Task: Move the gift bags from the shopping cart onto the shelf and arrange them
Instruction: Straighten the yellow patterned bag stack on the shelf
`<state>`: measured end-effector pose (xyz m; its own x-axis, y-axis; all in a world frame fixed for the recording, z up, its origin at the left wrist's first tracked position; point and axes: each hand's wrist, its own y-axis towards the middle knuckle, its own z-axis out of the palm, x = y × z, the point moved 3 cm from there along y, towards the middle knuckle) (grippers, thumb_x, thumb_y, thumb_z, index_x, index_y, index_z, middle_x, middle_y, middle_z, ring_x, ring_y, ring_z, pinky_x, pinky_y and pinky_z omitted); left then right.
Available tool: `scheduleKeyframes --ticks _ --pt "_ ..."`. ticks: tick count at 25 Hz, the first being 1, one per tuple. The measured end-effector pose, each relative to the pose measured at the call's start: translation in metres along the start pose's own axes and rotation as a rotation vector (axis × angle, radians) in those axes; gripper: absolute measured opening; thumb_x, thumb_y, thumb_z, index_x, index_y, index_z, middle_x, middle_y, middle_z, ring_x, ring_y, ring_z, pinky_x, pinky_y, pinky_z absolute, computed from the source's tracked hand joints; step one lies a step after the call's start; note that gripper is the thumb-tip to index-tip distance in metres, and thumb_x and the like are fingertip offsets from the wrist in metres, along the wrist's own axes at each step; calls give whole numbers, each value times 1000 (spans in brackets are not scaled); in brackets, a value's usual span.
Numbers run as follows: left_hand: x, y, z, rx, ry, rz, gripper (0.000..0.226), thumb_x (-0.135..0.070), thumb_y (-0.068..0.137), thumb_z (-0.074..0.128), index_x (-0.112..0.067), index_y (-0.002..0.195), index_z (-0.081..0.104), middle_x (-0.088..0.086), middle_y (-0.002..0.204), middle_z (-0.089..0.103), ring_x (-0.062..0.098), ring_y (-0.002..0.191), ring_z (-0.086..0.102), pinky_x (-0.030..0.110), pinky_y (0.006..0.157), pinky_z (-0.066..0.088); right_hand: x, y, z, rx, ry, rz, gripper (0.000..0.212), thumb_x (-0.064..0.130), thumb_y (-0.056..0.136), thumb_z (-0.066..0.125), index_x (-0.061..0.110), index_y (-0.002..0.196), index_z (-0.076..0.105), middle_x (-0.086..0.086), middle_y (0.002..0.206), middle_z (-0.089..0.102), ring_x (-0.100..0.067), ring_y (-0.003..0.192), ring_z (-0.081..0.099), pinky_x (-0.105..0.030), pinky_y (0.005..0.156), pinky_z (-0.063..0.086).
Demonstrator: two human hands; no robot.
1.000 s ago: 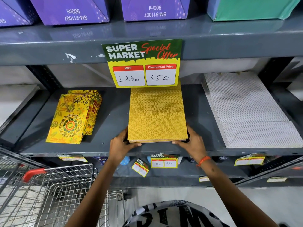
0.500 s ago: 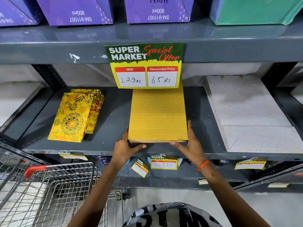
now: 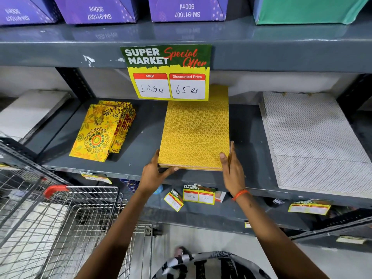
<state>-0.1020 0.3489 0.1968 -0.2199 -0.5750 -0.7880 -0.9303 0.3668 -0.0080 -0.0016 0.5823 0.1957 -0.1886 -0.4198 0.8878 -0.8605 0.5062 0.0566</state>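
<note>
A flat stack of plain yellow patterned gift bags (image 3: 195, 133) lies in the middle of the grey shelf (image 3: 145, 133). My left hand (image 3: 154, 172) rests against the stack's front-left corner, thumb along the front edge. My right hand (image 3: 232, 168) lies flat against its right edge, fingers straight, thumb on top. Neither hand lifts the stack. A pile of yellow floral gift bags (image 3: 96, 135) sits to the left, and white dotted bags (image 3: 310, 137) lie to the right. The wire shopping cart (image 3: 60, 218) stands at lower left; I see no bags in its visible part.
A "Special Offer" price sign (image 3: 167, 71) hangs from the upper shelf edge, covering the back of the yellow stack. Purple boxes (image 3: 96, 9) and a green box (image 3: 302, 9) stand on the shelf above. Small price tags (image 3: 198, 195) hang on the lower shelf edge.
My hands have loosened from the stack's front corners; the right one slid up along the right edge with fingers straightened. The stack sits a little further back on the shelf.
</note>
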Motion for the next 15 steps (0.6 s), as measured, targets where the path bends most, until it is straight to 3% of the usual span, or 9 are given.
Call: scheduleKeyframes --ticks 3,9,12,15 --pt "-4 -1 -1 -20 25 57 74 -35 76 75 -15 137 40 4 120 68 26 110 64 20 81 49 0 0 -1 -1 10 5 108 89 65 9 23 150 8 -4 156 26 -24 137 38 -33 107 35" --pt "-3 -1 -4 7 17 34 81 -37 70 79 -14 136 39 4 123 66 25 115 62 38 94 53 5 -7 -4 -33 45 -14 109 87 67 10 16 150 11 -5 158 21 -21 144 25 -31 114 24" --pt "-1 -9 -8 22 -137 -56 105 -47 64 76 -6 146 26 -3 136 55 13 126 52 31 103 46 23 -15 -8 -272 -25 -141 87 70 85 15 7 145 27 -12 156 23 -23 145 20 -27 119 17" --pt "6 -14 -30 -59 -267 -73 96 -52 75 66 -8 148 23 4 147 45 15 134 45 31 108 41 61 -19 12 -338 -43 -367 59 48 96 25 10 138 38 -13 151 28 -20 142 25 -19 117 20"
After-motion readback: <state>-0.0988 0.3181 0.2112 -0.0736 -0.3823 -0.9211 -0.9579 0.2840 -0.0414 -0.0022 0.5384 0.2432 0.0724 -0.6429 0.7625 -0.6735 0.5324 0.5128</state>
